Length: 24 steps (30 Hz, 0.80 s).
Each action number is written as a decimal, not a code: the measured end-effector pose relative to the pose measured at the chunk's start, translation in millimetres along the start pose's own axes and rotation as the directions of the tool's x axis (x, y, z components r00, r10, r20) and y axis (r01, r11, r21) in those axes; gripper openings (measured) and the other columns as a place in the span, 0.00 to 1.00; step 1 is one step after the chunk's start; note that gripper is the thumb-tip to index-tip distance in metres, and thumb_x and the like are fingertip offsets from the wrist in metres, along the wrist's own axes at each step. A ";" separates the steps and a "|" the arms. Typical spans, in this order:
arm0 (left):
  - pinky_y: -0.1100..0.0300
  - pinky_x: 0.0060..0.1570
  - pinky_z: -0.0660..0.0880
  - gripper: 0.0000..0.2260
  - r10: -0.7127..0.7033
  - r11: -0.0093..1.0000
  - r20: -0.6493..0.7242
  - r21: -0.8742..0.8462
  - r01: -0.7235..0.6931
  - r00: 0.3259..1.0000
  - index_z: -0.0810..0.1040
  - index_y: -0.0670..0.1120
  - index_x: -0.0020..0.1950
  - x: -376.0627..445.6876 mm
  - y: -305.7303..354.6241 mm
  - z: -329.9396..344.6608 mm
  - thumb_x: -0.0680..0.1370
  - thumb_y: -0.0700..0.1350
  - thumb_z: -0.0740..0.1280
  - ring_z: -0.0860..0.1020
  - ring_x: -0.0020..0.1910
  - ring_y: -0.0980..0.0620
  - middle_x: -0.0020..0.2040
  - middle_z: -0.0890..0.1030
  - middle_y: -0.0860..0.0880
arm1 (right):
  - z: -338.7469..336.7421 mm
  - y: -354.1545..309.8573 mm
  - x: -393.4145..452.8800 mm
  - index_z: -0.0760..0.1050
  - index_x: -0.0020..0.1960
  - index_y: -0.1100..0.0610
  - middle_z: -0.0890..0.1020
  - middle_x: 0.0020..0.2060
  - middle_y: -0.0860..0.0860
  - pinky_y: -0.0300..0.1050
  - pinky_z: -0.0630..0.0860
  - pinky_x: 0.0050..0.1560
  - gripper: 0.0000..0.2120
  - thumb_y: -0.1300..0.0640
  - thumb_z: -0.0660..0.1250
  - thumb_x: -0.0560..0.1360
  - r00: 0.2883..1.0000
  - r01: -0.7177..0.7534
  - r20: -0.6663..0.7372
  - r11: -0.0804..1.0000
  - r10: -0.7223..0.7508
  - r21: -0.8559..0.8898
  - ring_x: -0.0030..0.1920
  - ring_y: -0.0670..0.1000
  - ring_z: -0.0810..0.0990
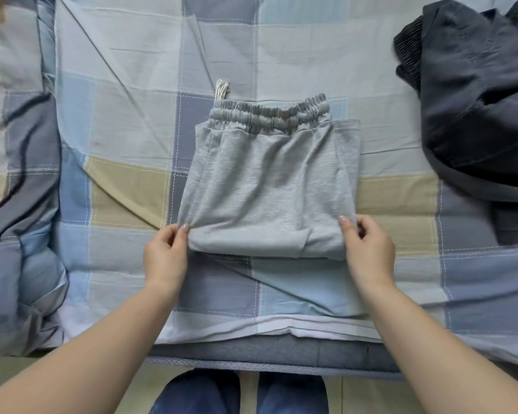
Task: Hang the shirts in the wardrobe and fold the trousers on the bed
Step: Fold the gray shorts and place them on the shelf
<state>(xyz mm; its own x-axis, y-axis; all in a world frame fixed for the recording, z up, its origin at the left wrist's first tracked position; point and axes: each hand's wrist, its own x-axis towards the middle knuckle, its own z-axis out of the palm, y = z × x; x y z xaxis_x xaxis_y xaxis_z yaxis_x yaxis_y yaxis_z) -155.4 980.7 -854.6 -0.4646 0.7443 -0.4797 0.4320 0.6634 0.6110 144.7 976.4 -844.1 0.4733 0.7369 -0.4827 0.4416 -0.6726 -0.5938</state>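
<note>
While the grey trousers (266, 186) lay folded into a compact block near the middle of the bed (126, 121), both hands pinched the near corners of the bundle; the left hand (165, 255) had its thumb and fingers (183, 229) closed on the near-left corner, and the right hand (368, 246) had its fingers (343, 220) closed on the near-right corner; each grip took up a small gather of cloth rather than the whole thickness. The elastic waistband (269, 113) faced away from the person, and a pale drawstring end (222, 88) stuck out past it at the far left; a lower layer of the same fabric showed beyond the right edge, so the stack was not quite square.

The cloth looked soft, light and limp, a thin knit that would sag wherever it was not supported; it seemed neither slippery nor fragile, though the layers would likely slide over one another if lifted by one corner alone. Holding both near corners together, or slipping flat palms under the fold, appeared the safer way to move it; the gathered waistband was the thickest and firmest part and would give a surer purchase for a final fold.

A heap of dark garments (473, 94) lay well apart at the far right of the bed, unfolded; whether these were shirts or trousers could not be told. A rumpled duvet (21, 204) lay along the left side.
</note>
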 end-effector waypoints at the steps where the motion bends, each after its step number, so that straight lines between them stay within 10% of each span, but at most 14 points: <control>1: 0.58 0.33 0.64 0.15 0.003 1.000 -0.038 0.004 -0.003 0.999 0.71 0.48 0.32 1.9 0.6 -2.0 0.80 0.46 0.64 0.65 0.31 0.52 0.28 0.69 0.50 | -5.4 2.8 1.6 0.75 0.41 0.60 0.76 0.32 0.55 0.48 0.65 0.35 0.15 0.49 0.63 0.78 0.999 0.002 -0.046 1.000 -0.001 0.029 0.35 0.54 0.72; 7: 0.53 0.46 0.72 0.04 0.049 0.998 0.104 0.036 -0.053 0.993 0.75 0.49 0.45 6.3 10.3 -4.9 0.79 0.46 0.65 0.75 0.42 0.48 0.41 0.79 0.47 | -9.4 -1.3 8.8 0.74 0.51 0.52 0.81 0.45 0.49 0.43 0.70 0.43 0.06 0.51 0.64 0.78 0.999 0.022 0.045 0.999 -0.023 0.035 0.45 0.50 0.77; 10: 0.60 0.55 0.70 0.10 0.158 0.986 0.060 0.043 -0.160 0.986 0.71 0.51 0.52 24.9 39.5 2.8 0.76 0.50 0.69 0.75 0.51 0.53 0.51 0.76 0.52 | -4.3 -31.5 36.5 0.71 0.63 0.53 0.76 0.54 0.46 0.38 0.67 0.53 0.18 0.51 0.67 0.76 0.990 0.140 -0.033 0.987 -0.138 0.073 0.54 0.44 0.74; 19: 0.68 0.43 0.64 0.06 0.337 0.922 0.070 0.178 -0.344 0.939 0.75 0.50 0.46 98.4 151.4 44.1 0.74 0.48 0.71 0.75 0.47 0.53 0.44 0.76 0.52 | 16.7 -101.1 112.7 0.79 0.46 0.51 0.82 0.49 0.51 0.40 0.68 0.48 0.10 0.62 0.61 0.73 0.958 0.283 -0.017 0.950 -0.287 -0.135 0.51 0.52 0.78; 24: 0.62 0.59 0.68 0.08 0.341 0.888 0.033 0.316 -0.334 0.939 0.81 0.49 0.53 109.4 157.3 41.6 0.76 0.47 0.68 0.74 0.60 0.48 0.57 0.78 0.47 | 3.8 -91.7 112.2 0.80 0.58 0.54 0.77 0.59 0.56 0.32 0.63 0.56 0.13 0.60 0.61 0.77 0.961 0.261 -0.057 0.956 -0.270 -0.136 0.60 0.53 0.75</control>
<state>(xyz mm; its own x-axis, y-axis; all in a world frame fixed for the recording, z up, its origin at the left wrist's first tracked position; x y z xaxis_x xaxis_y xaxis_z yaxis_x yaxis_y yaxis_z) -106.0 1169.7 -837.3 -0.2634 0.9281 -0.2632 0.7827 0.3651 0.5040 154.5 1121.0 -846.3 0.3792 0.8861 -0.2667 0.6490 -0.4601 -0.6059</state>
